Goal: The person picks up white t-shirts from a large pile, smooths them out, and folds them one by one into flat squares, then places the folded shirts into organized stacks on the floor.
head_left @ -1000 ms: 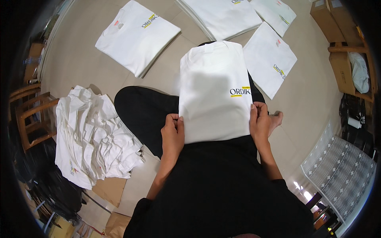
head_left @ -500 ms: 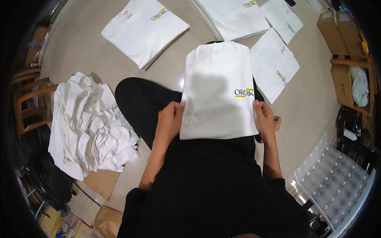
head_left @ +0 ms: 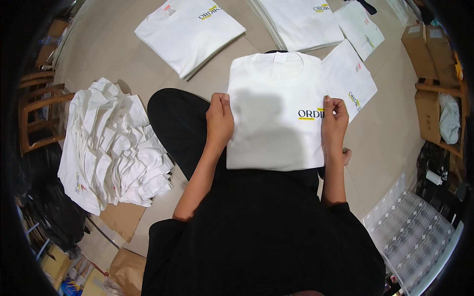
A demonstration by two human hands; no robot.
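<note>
A folded white T-shirt [head_left: 271, 123] lies over my lap, collar facing away from me, with a small black and yellow print at its right side. My left hand [head_left: 219, 121] pinches its left edge, about halfway up. On the opposite edge, beside the print, my right hand [head_left: 335, 118] is closed on the fabric. The fingertips of both hands are partly hidden. Just beyond my right hand a folded white T-shirt [head_left: 354, 74] rests on the floor, partly covered by the one I hold.
A rumpled heap of white shirts [head_left: 116, 143] sits left on cardboard [head_left: 123, 219]. Ahead are a folded stack [head_left: 190, 37], a taller stack [head_left: 301, 24] and another folded shirt [head_left: 363, 29]. Cardboard boxes [head_left: 429, 54] stand at right, a wooden chair [head_left: 42, 116] at left.
Both hands have slid up the T-shirt's side edges, away from my body, and still grip it. The view has shifted slightly.
</note>
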